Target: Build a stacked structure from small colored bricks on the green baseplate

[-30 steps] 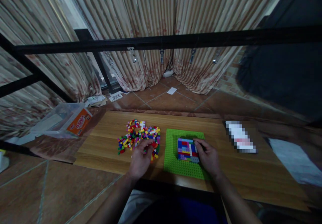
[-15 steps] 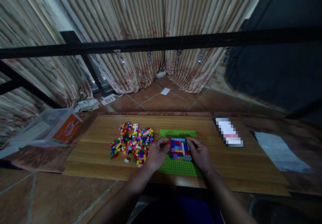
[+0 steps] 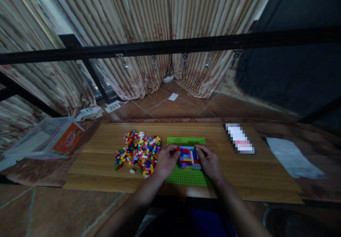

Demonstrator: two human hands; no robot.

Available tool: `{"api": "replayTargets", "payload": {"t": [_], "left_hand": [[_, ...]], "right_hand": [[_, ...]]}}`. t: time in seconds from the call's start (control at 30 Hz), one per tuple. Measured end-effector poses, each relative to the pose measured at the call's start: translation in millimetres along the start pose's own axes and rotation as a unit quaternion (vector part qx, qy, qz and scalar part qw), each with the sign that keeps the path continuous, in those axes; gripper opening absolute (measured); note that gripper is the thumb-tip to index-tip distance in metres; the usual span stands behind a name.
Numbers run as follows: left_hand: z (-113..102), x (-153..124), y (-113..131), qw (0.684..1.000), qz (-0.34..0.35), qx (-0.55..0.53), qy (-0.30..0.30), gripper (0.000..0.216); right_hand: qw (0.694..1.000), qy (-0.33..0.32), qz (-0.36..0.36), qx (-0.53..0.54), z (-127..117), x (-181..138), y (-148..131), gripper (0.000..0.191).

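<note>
A green baseplate [image 3: 186, 141] lies on the wooden board, with a flat block of coloured bricks [image 3: 188, 157] built on it. My left hand [image 3: 166, 160] is at the block's left edge, fingers pinched on a small red brick [image 3: 177, 149]. On the block's right edge rests my right hand [image 3: 209, 160], its fingers curled against the bricks. A pile of loose coloured bricks [image 3: 138, 152] lies just left of the baseplate.
The wooden board [image 3: 106, 166] sits on a darker table. A clear plastic box with an orange label [image 3: 53, 137] stands at the far left. A pixelated item [image 3: 239, 138] and a white sheet [image 3: 290, 155] lie to the right. A black bar [image 3: 170, 47] crosses overhead.
My left hand left the loose brick pile and came right to the block's left edge with a red brick. The right hand stayed on the block.
</note>
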State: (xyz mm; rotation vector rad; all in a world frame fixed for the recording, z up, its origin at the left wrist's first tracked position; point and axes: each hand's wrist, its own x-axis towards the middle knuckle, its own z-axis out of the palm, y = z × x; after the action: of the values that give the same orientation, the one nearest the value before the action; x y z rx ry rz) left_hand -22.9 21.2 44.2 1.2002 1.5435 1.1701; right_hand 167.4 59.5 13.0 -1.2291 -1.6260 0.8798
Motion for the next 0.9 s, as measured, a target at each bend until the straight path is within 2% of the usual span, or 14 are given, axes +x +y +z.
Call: {"api": "replayTargets", "payload": {"t": [0.3, 0.67, 0.9], "left_hand": [[0.6, -3.3, 1.4, 1.000, -0.006, 0.008, -0.008, 0.018], [2.4, 3.1, 19.6, 0.994, -0.013, 0.109, -0.001, 0.015], [4.7, 12.3, 9.6, 0.997, -0.052, 0.060, 0.014, 0.015]], "right_hand": [[1.000, 0.002, -0.002, 0.002, 0.3, -0.3, -0.3, 0.034], [1.000, -0.002, 0.002, 0.003, 0.7, -0.2, 1.3, 0.032], [1.000, 0.000, -0.006, 0.000, 0.3, 0.2, 3.0, 0.033]]}}
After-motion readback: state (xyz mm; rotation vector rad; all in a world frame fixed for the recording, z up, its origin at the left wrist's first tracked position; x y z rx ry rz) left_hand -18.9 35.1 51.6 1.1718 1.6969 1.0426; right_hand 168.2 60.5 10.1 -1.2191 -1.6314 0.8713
